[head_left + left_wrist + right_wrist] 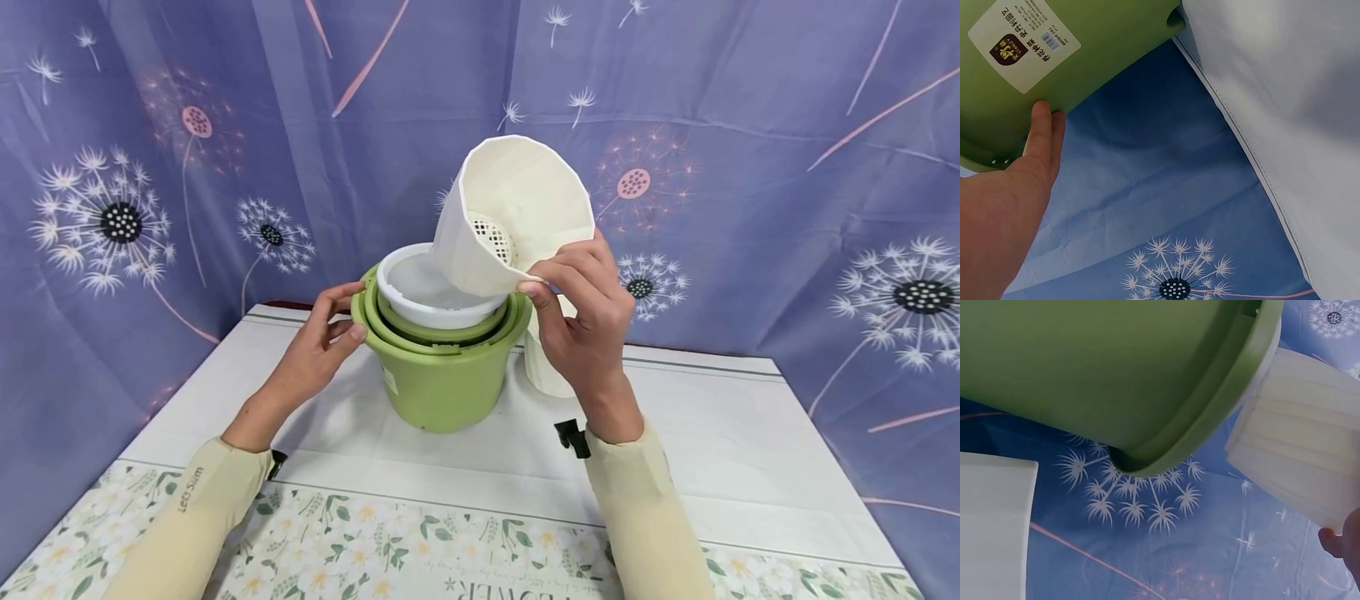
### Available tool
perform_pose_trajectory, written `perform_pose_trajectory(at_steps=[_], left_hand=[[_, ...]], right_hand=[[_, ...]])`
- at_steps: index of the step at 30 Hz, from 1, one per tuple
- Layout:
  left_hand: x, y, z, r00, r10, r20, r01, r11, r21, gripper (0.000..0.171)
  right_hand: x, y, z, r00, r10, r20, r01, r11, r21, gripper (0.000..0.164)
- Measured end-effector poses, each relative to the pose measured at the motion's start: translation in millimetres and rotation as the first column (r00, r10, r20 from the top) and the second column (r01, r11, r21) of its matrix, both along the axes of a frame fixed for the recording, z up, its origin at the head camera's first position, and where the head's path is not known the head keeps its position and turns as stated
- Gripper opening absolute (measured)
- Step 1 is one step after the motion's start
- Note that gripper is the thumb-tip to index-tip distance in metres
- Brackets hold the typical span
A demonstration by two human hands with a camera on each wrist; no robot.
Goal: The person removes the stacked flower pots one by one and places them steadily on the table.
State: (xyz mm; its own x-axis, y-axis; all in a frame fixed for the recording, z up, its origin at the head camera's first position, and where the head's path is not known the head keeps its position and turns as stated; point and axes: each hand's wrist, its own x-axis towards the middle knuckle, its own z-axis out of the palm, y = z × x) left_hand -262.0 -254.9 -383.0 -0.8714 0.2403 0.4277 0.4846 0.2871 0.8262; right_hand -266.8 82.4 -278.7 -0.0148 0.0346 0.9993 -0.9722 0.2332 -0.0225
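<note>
My right hand (588,308) pinches the rim of a cream faceted flower pot (540,192) with a perforated bottom. This pot (1304,431) is tilted, its mouth toward me, and overlaps a white round pot (438,317) in the head view. That white pot sits nested in several green pots (450,392), upright on the table. At the left side of the outer green rim is my left hand (318,337), its thumb and fingers spread. In the left wrist view, straight fingers (1041,134) touch the green wall below a printed label (1025,44).
Another cream pot (547,379) stands on the table right of the green stack, partly hidden behind my right hand. The white table cover (712,450) has a floral front band (360,542). A purple dandelion curtain (420,67) closes off the back and sides.
</note>
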Motion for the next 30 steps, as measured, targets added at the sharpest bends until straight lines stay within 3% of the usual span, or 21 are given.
perform_pose_trajectory(at_steps=[30], left_hand=[[1.9,1,-0.2,0.999,0.004,-0.033,-0.005,1.0,-0.016,0.058]], right_hand=[[25.7,26,10.7,0.994,-0.105,-0.011,0.104,0.992,-0.066,0.047]])
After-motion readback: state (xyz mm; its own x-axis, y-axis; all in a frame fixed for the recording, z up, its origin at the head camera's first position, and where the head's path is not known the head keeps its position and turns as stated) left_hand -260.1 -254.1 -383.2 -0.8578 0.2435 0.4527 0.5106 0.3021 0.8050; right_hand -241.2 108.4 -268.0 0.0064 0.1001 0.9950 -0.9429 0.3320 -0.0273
